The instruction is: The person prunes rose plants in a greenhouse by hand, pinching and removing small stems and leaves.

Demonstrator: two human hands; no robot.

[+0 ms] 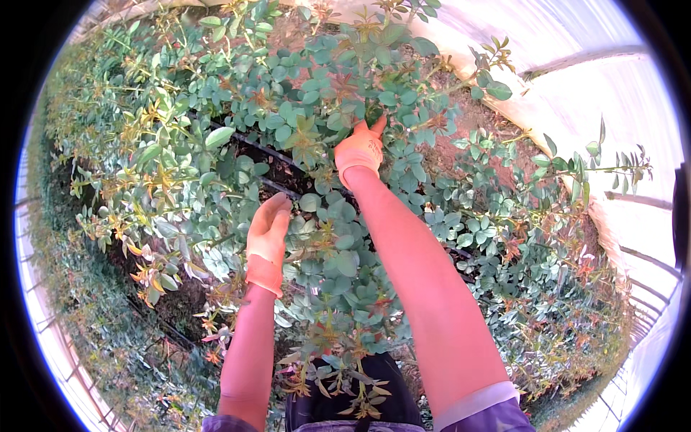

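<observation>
White plastic sheeting point(554, 43) curves up along the right side, and below it dense, rose-like bushes spread nearly to the rim on both sides. Dry brown soil point(479, 122) shows between the foliage and the sheeting. The nearest bush point(347, 263) stands in the middle, straight ahead of the person, with its leaves between and around the two gloved hands. The right hand point(360, 153) reaches farther, its fingertips sunk among leaves, so I cannot tell whether it pinches a stem or nothing. The left hand point(268, 234) is loose, its fingers extended beside the foliage and apparently grasping nothing. For handling growth this thick, I would part the leaves gently, keep the fingertips in sight, feel for thorns before tightening, and let the free left hand steady the stem low down. Thin black pipes point(272, 152) run through the gap between the hands, and the wrists would do best not to snag them. Smallest are the reddish young leaves point(308, 137) near the right hand, probably tender enough to tear. I can make out no basket, bucket or other container.
</observation>
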